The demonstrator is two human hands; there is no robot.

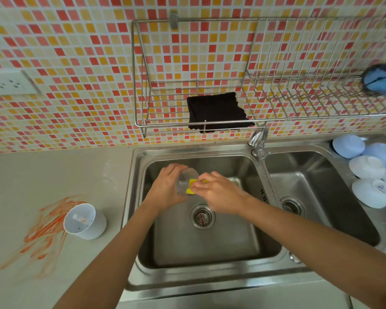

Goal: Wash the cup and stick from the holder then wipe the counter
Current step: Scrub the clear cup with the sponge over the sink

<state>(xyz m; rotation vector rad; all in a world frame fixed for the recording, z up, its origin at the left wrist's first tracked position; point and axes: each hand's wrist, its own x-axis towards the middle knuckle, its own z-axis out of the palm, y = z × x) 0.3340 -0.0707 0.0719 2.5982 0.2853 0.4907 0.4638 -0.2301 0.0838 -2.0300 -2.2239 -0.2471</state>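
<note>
Over the left basin of a stainless-steel double sink [263,259], a person's left hand [165,188] wraps around a clear glass cup [185,181], fingers curled over its far side. The right hand [221,192] pinches a small yellow sponge [191,186] against the cup's wall. The cup lies tipped, its long axis running roughly from the lower left up toward the tiled wall; which end is the mouth cannot be told through the blur.

Below the hands sits the round metal drain strainer [202,216]. A chrome tap [259,139] rises on the divider between the basins. On the pale grey counter [54,175] to the left, a white plastic holder cup [85,220] stands beside orange smears [45,233], touching their edge; small specks show inside it. A black cloth [216,112] hangs over the wire wall rack [165,121] above the sink. Upturned white and pale blue bowls [366,170] crowd the right drainboard, well apart from the hands. A white wall socket [8,83] sits at far left.
</note>
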